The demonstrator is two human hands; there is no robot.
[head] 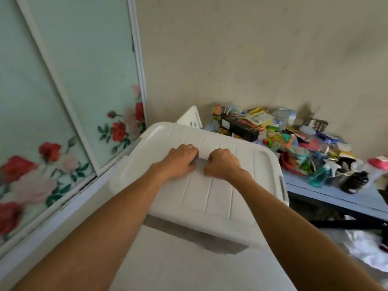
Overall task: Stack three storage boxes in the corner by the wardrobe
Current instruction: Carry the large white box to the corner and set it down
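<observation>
While both forearms reach forward from the bottom edge, a white lower box [178, 265] fills the near part of the view, and only its flat top is visible. On it rests the upper storage box [212, 198], white with a grooved lid, turned a little askew to the box under it. The left hand [178, 162] and the right hand [223, 164] lie close together on the middle of this lid. Each grip is closed, with fingers curled around a raised handle [200, 163] in the lid. Left of the boxes stands the wardrobe [69, 101], its pale green sliding doors printed with red and pink roses. Behind the upper box, a white object [190, 118] leans in the corner against the beige wall [262, 55]. To the right, a blue desk [333, 196] carries a pile of colourful packets, bottles and small items.
</observation>
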